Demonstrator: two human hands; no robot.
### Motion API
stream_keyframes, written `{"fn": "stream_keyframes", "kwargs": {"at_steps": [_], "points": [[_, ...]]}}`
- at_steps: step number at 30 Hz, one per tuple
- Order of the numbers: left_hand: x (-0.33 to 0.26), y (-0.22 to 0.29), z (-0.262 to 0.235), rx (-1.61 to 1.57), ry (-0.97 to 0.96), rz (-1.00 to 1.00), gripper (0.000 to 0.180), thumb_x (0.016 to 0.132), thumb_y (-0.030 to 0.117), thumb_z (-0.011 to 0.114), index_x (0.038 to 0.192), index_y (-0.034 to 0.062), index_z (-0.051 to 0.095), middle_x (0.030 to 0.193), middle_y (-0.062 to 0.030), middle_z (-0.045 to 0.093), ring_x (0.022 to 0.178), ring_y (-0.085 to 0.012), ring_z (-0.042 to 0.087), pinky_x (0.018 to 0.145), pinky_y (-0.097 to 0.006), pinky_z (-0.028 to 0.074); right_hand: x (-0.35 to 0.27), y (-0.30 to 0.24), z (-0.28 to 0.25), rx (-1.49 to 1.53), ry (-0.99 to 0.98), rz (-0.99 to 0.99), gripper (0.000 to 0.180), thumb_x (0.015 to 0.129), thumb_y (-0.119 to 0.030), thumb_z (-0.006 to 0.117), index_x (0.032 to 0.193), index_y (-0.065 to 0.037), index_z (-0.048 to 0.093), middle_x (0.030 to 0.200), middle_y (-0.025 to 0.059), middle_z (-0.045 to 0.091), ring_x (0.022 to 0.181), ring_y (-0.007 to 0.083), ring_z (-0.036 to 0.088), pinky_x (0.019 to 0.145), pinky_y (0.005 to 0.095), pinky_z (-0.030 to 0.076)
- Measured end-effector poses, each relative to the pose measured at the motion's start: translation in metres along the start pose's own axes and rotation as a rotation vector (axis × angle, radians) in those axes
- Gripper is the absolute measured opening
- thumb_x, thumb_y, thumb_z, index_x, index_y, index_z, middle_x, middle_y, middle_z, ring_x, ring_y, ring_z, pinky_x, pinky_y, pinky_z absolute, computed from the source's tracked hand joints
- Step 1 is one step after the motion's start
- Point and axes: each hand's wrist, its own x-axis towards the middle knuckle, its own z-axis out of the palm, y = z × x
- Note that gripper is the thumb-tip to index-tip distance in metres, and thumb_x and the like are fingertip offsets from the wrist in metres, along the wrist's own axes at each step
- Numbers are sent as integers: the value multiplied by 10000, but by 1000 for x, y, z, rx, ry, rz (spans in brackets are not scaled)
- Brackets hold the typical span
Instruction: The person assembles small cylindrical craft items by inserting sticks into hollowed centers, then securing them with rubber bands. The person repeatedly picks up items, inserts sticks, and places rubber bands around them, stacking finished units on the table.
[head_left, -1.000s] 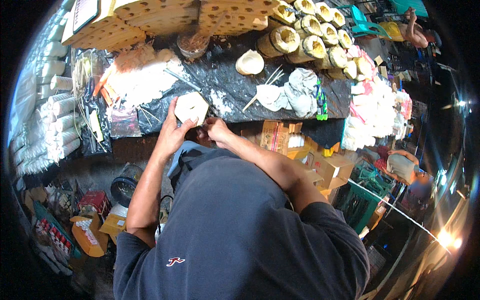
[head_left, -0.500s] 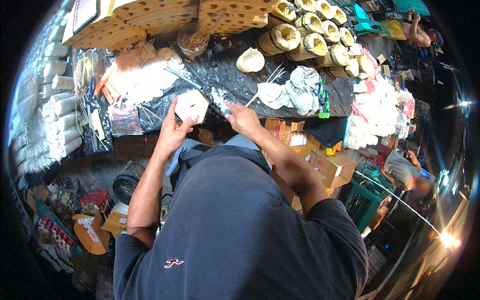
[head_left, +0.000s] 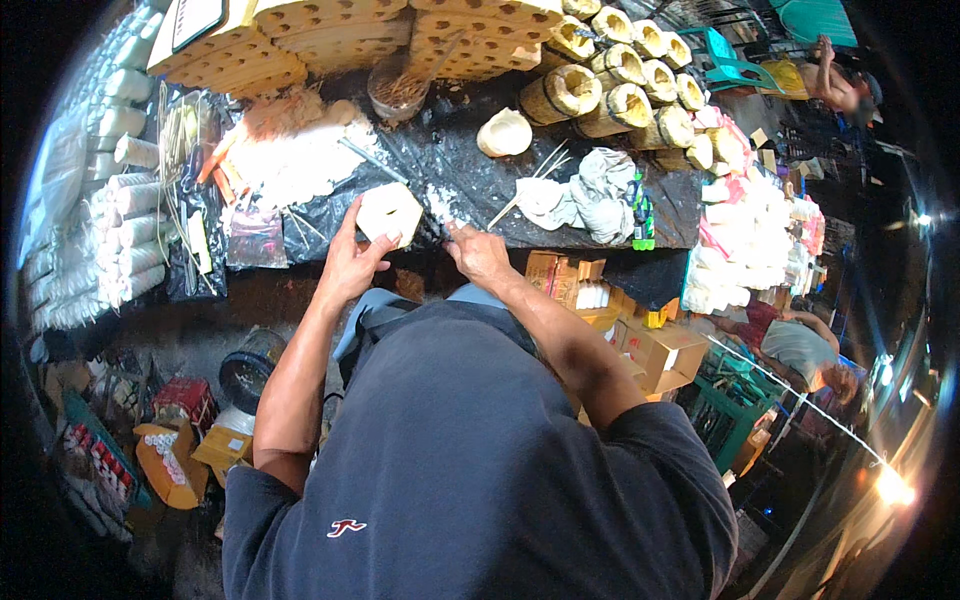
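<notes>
While the white block (head_left: 389, 212) is held at the bench (head_left: 560, 205) edge by the left hand (head_left: 350, 265), the right hand (head_left: 478, 255), moved back from the sticks (head_left: 520, 192), is now closed around a dark blade (head_left: 432, 228) against the block's side, suggesting trimming is resumed.

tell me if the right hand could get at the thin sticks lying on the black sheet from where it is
Probably yes. The right hand is at the near edge of the black sheet, and the thin sticks lie just beyond it to its right, with nothing standing between them. It seems to grip a dark tool, though.
</notes>
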Motion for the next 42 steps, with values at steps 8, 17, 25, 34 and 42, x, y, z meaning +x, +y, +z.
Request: {"fn": "stream_keyframes", "kwargs": {"at_steps": [8, 17, 25, 34, 42], "points": [[0, 0, 2, -28, 4, -30, 925, 992, 171, 765, 1714, 71, 195, 1402, -198, 660, 1091, -236, 736, 723, -361, 665, 4, 31, -24, 162, 181, 76, 341, 955, -265, 767, 1200, -27, 768, 1073, 193, 722, 982, 405, 715, 876, 464, 582], [-1, 8, 3, 28, 21, 2, 946, 957, 191, 799, 1704, 51, 236, 1366, -208, 674, 979, -220, 744, 696, -356, 654, 8, 45, 5, 160, 312, 33, 287, 937, -175, 773, 1193, -48, 762, 992, 140, 707, 850, 338, 701, 808, 443, 571], [1, -4, -2, 82, 36, 5, 956, 936, 222, 816, 1701, 64, 265, 1327, -206, 697, 864, -168, 714, 648, -328, 640, 67, 24, -157, 246, 246, 320, 620, 874, -247, 855, 1407, -3, 653, 763, 107, 666, 690, 198, 647, 718, 361, 550], [0, 5, 1, 37, 40, 2, 936, 932, 217, 827, 1688, 59, 298, 1324, -207, 699, 870, -165, 718, 649, -319, 637, 135, 70, -163, 213, -470, 440, 755, 982, -248, 746, 1627, -22, 426, 760, 99, 709, 568, 187, 649, 432, 375, 499], [0, -1, 0, 80, 50, 49, 932, 923, 266, 830, 1670, 29, 326, 1261, -200, 731, 713, -145, 692, 612, -306, 592, 128, 71, -166, 583, -467, 579, 579, 990, -122, 736, 1518, -37, 515, 735, 19, 645, 539, 85, 538, 413, 286, 405]]}}
